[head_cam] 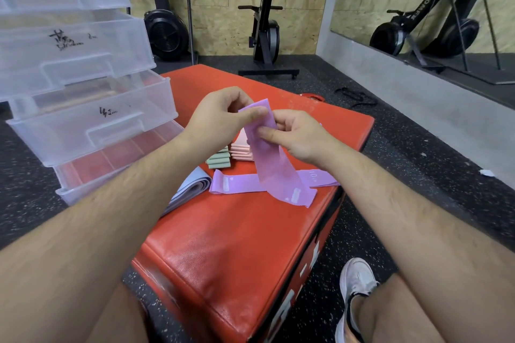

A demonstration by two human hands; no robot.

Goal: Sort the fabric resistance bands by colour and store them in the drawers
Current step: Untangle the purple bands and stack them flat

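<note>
A purple fabric band (274,167) hangs from both my hands above the red padded box (239,245). My left hand (220,117) pinches its top edge, and my right hand (295,135) pinches it just below. Its lower end drapes over a second purple band (239,184) lying flat on the box. Behind my hands sit a stack of folded green bands (218,160) and a stack of folded pink bands (242,149). A pale blue-grey band pile (188,189) lies at the box's left edge. The clear plastic drawers (92,122) stand pulled out on the left.
The drawer unit has several open drawers with handwritten labels; one holds pinkish items. My shoe (356,284) and knee are at the lower right. Rowing machines (264,25) stand by the far wall and a mirror (434,8) lines the right side. A black strap (356,97) lies on the floor.
</note>
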